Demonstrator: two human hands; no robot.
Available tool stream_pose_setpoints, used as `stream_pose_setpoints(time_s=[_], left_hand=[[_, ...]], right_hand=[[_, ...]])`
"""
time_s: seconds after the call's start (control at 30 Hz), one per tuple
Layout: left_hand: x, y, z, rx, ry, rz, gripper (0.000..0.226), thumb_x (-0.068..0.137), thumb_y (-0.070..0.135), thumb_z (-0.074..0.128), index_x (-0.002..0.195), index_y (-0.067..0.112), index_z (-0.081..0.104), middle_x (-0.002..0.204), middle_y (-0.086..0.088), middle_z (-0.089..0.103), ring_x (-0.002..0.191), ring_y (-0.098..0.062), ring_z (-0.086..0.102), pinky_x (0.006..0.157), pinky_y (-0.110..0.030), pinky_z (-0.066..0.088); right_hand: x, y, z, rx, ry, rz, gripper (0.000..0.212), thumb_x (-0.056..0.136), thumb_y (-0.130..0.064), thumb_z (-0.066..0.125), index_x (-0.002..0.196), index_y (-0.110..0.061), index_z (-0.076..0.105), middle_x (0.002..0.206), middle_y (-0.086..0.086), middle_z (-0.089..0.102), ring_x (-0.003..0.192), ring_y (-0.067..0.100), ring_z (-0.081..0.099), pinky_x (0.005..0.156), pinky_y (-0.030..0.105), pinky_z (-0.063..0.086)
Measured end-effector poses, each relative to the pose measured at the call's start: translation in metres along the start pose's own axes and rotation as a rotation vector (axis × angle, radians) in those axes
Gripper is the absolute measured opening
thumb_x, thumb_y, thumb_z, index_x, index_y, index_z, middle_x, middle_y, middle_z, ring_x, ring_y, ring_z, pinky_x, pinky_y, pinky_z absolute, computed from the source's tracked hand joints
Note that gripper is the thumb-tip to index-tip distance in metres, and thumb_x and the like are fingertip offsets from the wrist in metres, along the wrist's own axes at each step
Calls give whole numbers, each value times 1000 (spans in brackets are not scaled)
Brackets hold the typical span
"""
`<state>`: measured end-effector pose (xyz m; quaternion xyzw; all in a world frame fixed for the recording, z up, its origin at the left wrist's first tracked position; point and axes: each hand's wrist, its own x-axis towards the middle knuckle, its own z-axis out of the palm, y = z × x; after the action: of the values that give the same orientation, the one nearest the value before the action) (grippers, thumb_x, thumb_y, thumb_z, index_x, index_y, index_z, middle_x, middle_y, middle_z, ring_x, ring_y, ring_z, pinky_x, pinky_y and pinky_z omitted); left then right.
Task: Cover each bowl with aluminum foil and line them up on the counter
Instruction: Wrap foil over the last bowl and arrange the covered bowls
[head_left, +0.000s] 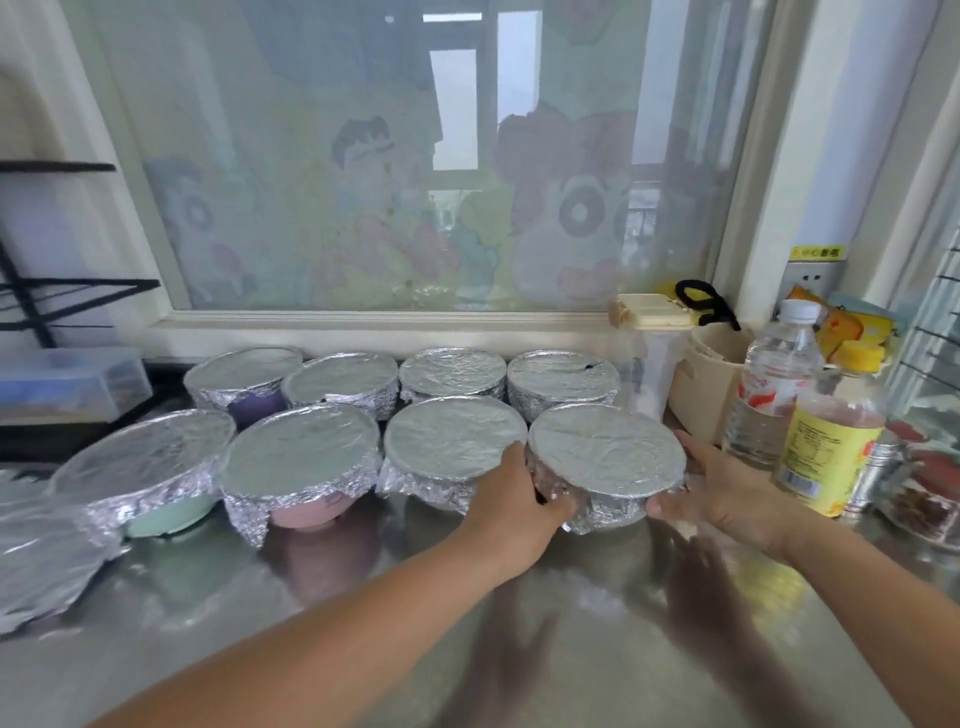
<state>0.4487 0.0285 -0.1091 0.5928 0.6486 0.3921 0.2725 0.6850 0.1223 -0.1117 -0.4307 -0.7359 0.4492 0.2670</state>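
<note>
— Item one: foil-covered bowl (607, 454). Location?
— It stood at the right end of the front row on the steel counter (571, 649), just beside the neighbouring bowl (452, 441).
— Hands?
— The left hand (514, 493) and right hand (727, 488) gripped its sides.

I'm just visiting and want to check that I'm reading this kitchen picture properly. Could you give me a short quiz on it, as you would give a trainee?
1. True or false: the left hand and the right hand both hold the front-right foil-covered bowl.
2. How many bowls stand in the back row of foil-covered bowls by the window? A) two B) four C) six
3. What colour shows below the foil on the front-left bowl?

Key: 1 true; 2 B; 3 pale green.
</note>
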Motion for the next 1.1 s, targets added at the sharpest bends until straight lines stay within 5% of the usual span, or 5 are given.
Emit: stream_pose_setpoints(time_s=[0.27,0.57,0.73,0.87,1.1], left_hand=[[-53,-40,-124,-136,141,82,55,84,13,73,133,19,47,110,-1,66,97,-12,67,92,-31,53],[-71,-119,-243,139,424,54,42,79,6,75,118,10,60,98,-2,66,84,-16,63,85,-30,51],[-80,-147,-288,542,480,-69,113,53,46,91,146,18,33,144,-9,38,133,-30,33,110,-39,28],[-81,-184,-315,375,451,-390,153,43,55,92,153,15,-6,159,-14,7,147,-28,7,118,-43,15],[-65,-226,-325,58,454,-335,145,30,52,94,144,3,19,139,-11,46,127,-26,46,108,-44,38]], right_hand=[[-29,-67,50,-386,446,-137,106,54,-71,79,140,-17,45,138,6,52,126,30,49,104,50,40],[25,-133,161,-468,196,-196,99,64,-57,80,147,-19,40,146,3,45,136,23,39,113,46,30],[47,-170,234,-639,80,-230,108,66,-66,75,152,-24,26,155,0,34,141,25,29,115,44,21],[58,-190,297,-820,64,-329,116,65,-83,60,155,-23,16,158,1,24,143,25,22,113,42,17],[89,-217,379,-985,47,-503,83,90,-71,37,152,-19,21,155,3,31,141,27,25,112,43,20]])
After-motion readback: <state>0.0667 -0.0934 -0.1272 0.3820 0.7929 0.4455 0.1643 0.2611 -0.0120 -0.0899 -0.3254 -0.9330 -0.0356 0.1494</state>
